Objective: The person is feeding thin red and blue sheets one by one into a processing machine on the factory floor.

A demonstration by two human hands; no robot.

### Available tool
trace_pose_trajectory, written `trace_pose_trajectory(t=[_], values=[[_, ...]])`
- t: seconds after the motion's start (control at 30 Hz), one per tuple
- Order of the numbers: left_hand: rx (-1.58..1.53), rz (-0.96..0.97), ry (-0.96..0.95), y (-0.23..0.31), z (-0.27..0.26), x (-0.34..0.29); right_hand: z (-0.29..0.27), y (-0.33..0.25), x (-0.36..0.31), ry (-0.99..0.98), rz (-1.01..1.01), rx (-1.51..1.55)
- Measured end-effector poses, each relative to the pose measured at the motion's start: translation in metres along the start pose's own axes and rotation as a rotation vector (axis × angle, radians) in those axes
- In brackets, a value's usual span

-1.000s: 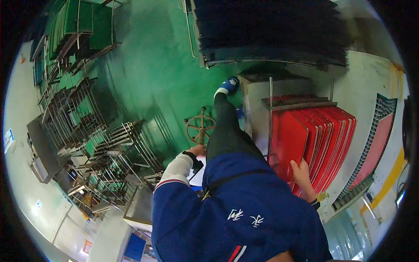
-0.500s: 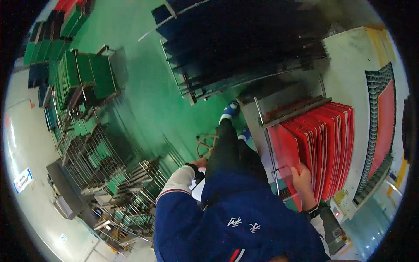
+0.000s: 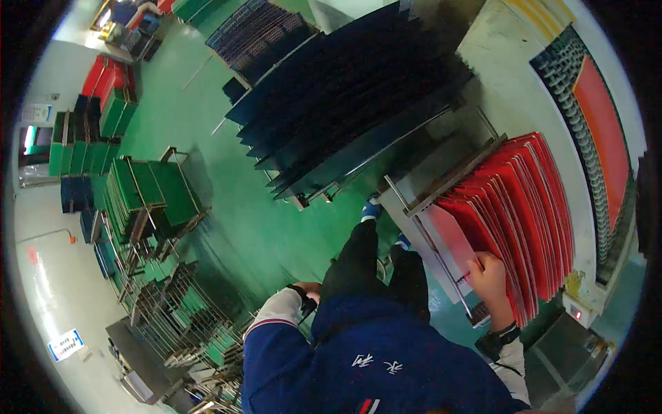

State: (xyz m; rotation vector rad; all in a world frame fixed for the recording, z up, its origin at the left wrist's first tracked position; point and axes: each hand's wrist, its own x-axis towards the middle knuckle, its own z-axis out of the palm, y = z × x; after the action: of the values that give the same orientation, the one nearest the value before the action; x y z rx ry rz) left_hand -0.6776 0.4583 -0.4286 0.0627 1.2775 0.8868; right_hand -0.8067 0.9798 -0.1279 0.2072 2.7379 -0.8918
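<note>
My right hand [image 3: 488, 277] is closed at the edge of the nearest red panel [image 3: 445, 233], with fingers bent round its side. This panel looks pale and glossy and leans slightly apart from the others. Behind it, a row of red panels [image 3: 514, 200] stands on edge, packed close together, in a metal rack [image 3: 452, 181]. My left hand [image 3: 312, 290] hangs beside my thigh, and its fingers are mostly hidden behind my sleeve and leg.
A rack of dark blue panels [image 3: 345, 103] stands ahead. To the left are green panels [image 3: 141, 186] on a rack and several bare metal racks [image 3: 186, 310]. At the right, a pale machine [image 3: 507, 76] has a red panel [image 3: 601, 131] on its conveyor.
My view has turned, bringing the dark blue rack lower. The nearest red panel has come away from the row toward the left, with my right hand still at its edge.
</note>
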Motion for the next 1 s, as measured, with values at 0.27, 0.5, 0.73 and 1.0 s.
trace_pose_trajectory(t=[0.27, 0.5, 0.73, 1.0], values=[[0.244, 0.094, 0.503, 0.000, -0.061, 0.032, -0.004, -0.004, -0.006, 0.093, -0.006, 0.035], [0.158, 0.141, 0.634, 0.119, -0.089, 0.052, -0.009, -0.005, -0.005, 0.056, -0.020, -0.055], [0.652, 0.077, 0.538, 0.160, -0.055, 0.044, 0.010, 0.006, -0.037, 0.284, -0.196, -0.312], [0.884, 0.024, 0.411, 0.216, -0.024, 0.025, 0.004, 0.042, -0.087, 0.437, 0.054, -0.312]])
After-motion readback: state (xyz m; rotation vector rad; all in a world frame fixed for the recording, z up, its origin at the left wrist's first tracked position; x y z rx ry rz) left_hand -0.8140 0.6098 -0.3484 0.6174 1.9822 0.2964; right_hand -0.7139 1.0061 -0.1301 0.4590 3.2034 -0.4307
